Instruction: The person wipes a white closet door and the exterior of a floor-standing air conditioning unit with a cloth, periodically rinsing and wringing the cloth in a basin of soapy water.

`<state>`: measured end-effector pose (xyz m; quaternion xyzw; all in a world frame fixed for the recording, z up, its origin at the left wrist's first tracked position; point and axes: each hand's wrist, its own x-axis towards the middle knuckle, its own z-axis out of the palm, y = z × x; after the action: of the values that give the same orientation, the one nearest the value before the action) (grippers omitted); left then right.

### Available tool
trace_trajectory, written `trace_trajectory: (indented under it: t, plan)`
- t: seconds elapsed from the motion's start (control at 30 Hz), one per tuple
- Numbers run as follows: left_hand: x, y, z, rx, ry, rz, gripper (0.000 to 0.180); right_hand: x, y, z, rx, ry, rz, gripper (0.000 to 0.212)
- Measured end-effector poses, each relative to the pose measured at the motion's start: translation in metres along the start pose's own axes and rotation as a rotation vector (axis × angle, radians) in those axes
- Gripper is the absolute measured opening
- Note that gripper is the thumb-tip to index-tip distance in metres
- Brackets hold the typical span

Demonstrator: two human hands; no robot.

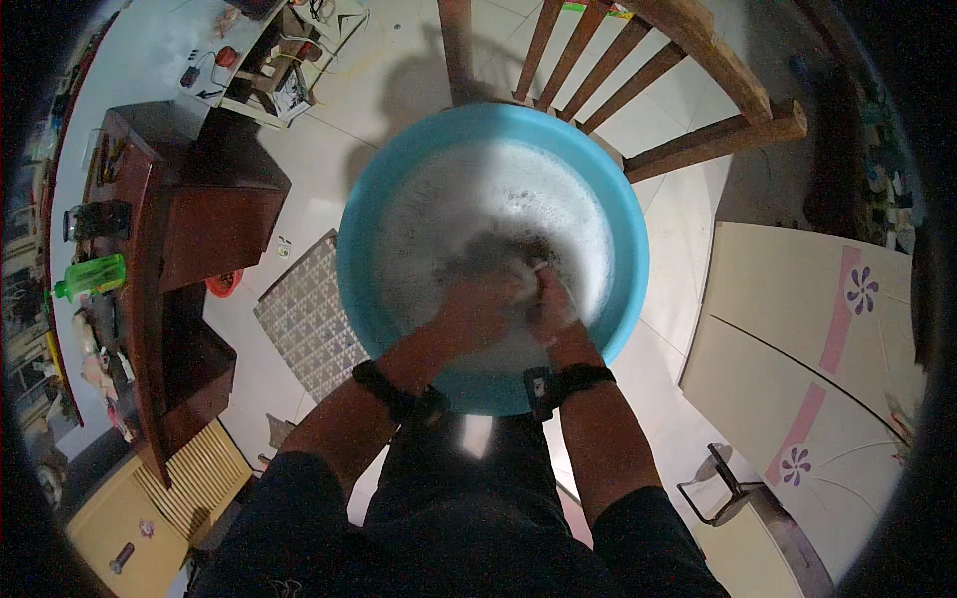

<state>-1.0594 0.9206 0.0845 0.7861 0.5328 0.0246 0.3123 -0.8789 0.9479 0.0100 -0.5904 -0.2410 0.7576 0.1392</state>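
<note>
A round light-blue basin (pixel 361 289) full of white suds (pixel 558 204) stands before me. Both arms reach down into it, with dark bands on the wrists. My left hand (pixel 483 299) is smeared by motion in the foam, its fingers unclear. Close beside it, my right hand (pixel 551 307) is curled, with suds on its fingers; what it grips is hidden. A dark patch (pixel 538 247) shows in the foam just beyond the hands; whether it is cloth or water I cannot tell.
A wooden chair (pixel 713 149) with a slatted back stands beyond the basin. At left are a patterned mat (pixel 314 309) and a dark red desk (pixel 214 229) bearing a green bottle (pixel 95 276). A cream cabinet (pixel 778 329) with pink stripes is at right.
</note>
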Motion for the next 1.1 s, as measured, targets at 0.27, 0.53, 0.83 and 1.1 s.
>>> trace_trajectory:
  t: [0.27, 0.53, 0.83, 1.1]
  plan:
    - [0.011, 0.070, -0.068, -0.493, -0.128, -0.063, 0.050, -0.070, -0.024, 0.012, 0.536, 0.023, -0.196, 0.050]
    - [0.028, 0.026, -0.057, -0.088, -0.097, -0.250, 0.041, -0.075, -0.061, 0.061, -0.390, 0.093, -0.347, 0.046]
    - [0.010, -0.010, -0.039, -0.178, -0.083, -0.327, 0.060, -0.039, -0.036, 0.011, 0.050, 0.257, -0.446, 0.045]
    - [0.008, 0.012, -0.028, -0.138, -0.045, -0.227, 0.048, 0.008, 0.020, -0.008, -0.553, 0.148, -0.318, 0.045]
